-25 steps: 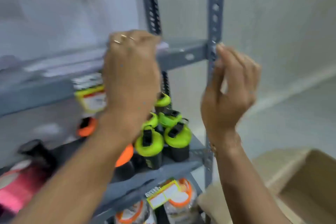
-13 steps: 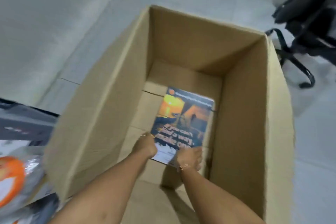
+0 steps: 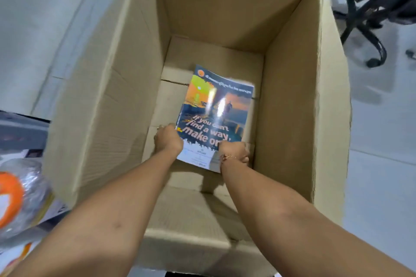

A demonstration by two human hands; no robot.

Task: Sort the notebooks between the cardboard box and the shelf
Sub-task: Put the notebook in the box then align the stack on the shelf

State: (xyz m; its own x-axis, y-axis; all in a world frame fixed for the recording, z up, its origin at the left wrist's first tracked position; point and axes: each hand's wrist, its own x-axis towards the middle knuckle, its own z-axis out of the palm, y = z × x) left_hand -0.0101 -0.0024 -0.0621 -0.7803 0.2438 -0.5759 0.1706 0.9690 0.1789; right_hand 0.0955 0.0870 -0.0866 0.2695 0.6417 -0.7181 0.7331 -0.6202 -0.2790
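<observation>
Both arms reach down into the open brown cardboard box (image 3: 108, 101) standing on the pale floor. The left hand (image 3: 168, 140) grips the near left edge and the right hand (image 3: 234, 153) the near right corner of a glossy notebook with a sunset cover (image 3: 213, 114). The notebook is low inside the box, near its right wall, far end bowed upward. A black wheeled chair base (image 3: 364, 29) stands beyond the box's far right corner.

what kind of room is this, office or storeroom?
Likely an office storeroom or stock corner. A large cardboard box sits on a pale tiled floor, a wheeled office chair stands beside it, and wrapped goods with orange lids lie at the left.
</observation>
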